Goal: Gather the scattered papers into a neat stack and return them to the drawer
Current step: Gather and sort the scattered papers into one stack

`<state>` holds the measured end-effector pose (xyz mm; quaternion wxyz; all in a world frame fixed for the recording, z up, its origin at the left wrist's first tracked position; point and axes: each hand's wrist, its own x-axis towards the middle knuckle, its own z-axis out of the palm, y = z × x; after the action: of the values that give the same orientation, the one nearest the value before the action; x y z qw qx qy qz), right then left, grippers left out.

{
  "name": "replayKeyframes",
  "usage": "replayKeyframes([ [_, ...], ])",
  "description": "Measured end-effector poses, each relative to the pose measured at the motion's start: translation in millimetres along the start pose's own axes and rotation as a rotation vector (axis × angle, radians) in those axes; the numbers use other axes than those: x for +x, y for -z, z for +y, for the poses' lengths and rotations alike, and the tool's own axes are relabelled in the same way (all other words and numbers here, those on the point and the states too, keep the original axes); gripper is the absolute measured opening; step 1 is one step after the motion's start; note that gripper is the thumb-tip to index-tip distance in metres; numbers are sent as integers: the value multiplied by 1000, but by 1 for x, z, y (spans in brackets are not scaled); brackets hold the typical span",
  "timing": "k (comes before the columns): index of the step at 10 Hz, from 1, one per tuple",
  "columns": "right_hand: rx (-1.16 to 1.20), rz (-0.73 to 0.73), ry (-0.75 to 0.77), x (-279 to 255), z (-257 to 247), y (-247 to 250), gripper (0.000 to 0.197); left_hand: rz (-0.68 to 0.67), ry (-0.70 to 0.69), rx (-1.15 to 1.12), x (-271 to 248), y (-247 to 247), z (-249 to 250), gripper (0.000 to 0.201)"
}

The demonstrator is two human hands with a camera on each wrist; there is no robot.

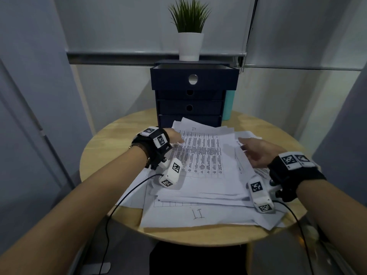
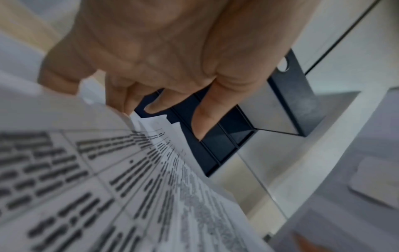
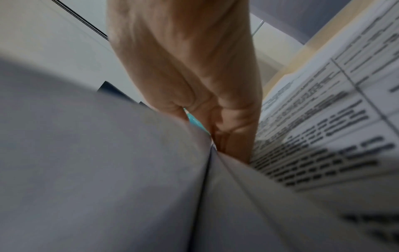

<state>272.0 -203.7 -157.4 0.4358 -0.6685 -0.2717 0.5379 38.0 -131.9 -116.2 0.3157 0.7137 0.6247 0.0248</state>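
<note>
A loose, uneven pile of printed papers (image 1: pixel 204 175) covers the middle of the round wooden table (image 1: pixel 119 139). My left hand (image 1: pixel 174 135) sits at the pile's far left edge; in the left wrist view its fingers (image 2: pixel 205 119) are nearly straight and meet the sheets' edge (image 2: pixel 108 187). My right hand (image 1: pixel 258 153) lies flat on the right side of the pile, fingers straight and pointing left. In the right wrist view those fingers (image 3: pixel 233 119) dip between a blank sheet and a printed sheet (image 3: pixel 323 127). Behind the pile stands a dark blue drawer unit (image 1: pixel 190 108), its top drawer (image 1: pixel 193 79) pulled out.
A potted plant (image 1: pixel 189 44) stands on the drawer unit. A teal container (image 1: pixel 228 105) is tucked behind the unit's right side. Cables (image 1: pixel 127 193) run from both wrist cameras over the table's near edge. Bare wood shows at the table's left and far right.
</note>
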Motion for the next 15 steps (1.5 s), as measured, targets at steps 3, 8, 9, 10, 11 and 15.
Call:
replayKeyframes([
  [3, 130, -4, 124, -2, -6, -19, 17, -34, 0, -421, -10, -9, 10, 52],
  [8, -647, 51, 185, 1, -19, -2, 48, 99, 215, -719, 16, 26, -69, 52],
  [9, -680, 119, 187, -8, -26, 4, 42, 124, 255, -764, 20, 34, -87, 52],
  [10, -831, 152, 170, -3, -20, 12, 41, 47, 296, -906, 36, 34, -95, 44],
  [11, -895, 184, 121, 0, -12, 9, 42, -81, 248, -884, 31, 25, -91, 35],
  [15, -905, 177, 210, 7, -23, 25, 49, 194, 4, 172, 27, 23, -44, 54],
])
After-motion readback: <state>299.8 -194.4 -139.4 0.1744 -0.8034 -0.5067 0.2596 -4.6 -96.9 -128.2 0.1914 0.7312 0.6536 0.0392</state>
